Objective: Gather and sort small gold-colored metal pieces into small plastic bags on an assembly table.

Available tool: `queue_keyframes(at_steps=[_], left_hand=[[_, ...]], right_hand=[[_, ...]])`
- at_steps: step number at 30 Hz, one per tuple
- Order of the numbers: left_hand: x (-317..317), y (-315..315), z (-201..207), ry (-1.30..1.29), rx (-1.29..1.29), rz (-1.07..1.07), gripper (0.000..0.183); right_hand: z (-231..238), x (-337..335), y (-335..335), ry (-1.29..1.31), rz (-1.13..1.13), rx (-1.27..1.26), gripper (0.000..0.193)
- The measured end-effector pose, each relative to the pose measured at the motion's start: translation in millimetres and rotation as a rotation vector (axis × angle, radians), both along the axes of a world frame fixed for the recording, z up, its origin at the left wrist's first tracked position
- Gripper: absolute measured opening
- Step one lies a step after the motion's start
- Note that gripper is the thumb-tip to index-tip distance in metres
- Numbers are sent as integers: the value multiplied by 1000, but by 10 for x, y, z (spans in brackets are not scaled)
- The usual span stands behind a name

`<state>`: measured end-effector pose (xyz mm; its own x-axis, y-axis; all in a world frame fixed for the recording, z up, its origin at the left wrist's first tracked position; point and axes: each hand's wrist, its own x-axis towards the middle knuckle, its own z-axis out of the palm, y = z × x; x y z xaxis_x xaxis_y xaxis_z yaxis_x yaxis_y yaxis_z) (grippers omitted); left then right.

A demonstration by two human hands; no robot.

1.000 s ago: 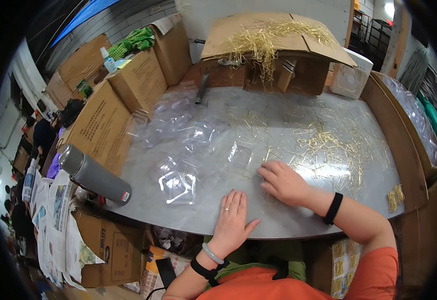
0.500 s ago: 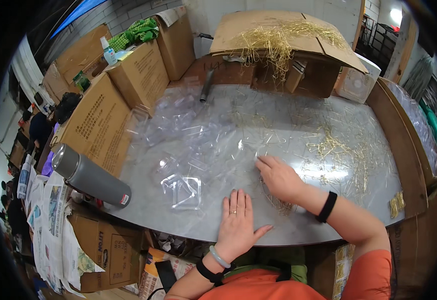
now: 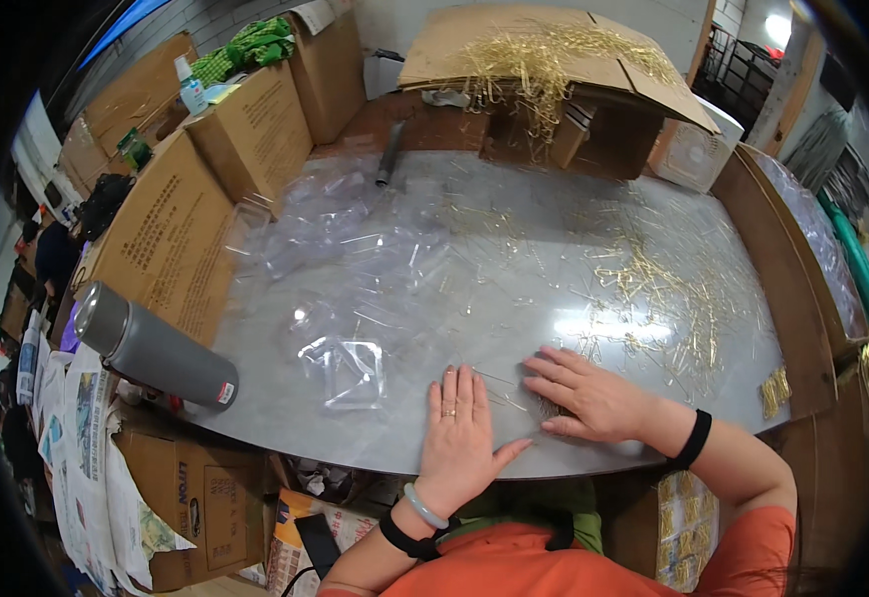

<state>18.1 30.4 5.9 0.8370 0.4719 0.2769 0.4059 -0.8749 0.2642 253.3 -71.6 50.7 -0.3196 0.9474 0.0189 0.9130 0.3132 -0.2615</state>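
Near the table's front edge, my left hand [image 3: 457,428] lies flat with its fingers stretched out, holding nothing. To its right, my right hand [image 3: 598,398] is palm down with fingers extended and spread. Beneath its palm and fingers lies a small pile of thin wire pieces, mostly hidden. A few loose wire pieces [image 3: 502,388] rest between the two hands. Many gold-coloured bent wire pieces [image 3: 643,279] are scattered over the right half of the grey table [image 3: 275,413]. Several clear plastic trays [image 3: 383,378] stand left of my left hand.
A grey flask [image 3: 156,348] leans at the left edge beside cardboard boxes [image 3: 161,244]. At the back, gold wire is heaped on a cardboard carton [image 3: 429,60], with a dark rod [image 3: 389,154] nearby. A white fan-like box [image 3: 703,154] and cardboard wall [image 3: 777,269] bound the right.
My right hand has drawn back toward the front edge, and its fingers have spread from a curled pose. My left hand stays flat. The whole view has shifted slightly.
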Motion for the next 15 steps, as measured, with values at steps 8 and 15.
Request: queue_keyframes(at_steps=[8, 15], left_hand=[[137, -166, 37, 41, -30, -184, 98], [258, -233, -40, -9, -60, -390, 88]], right_hand=[[-192, -381, -623, -30, -368, 67, 60], [-216, -156, -583, 76, -528, 318, 55]])
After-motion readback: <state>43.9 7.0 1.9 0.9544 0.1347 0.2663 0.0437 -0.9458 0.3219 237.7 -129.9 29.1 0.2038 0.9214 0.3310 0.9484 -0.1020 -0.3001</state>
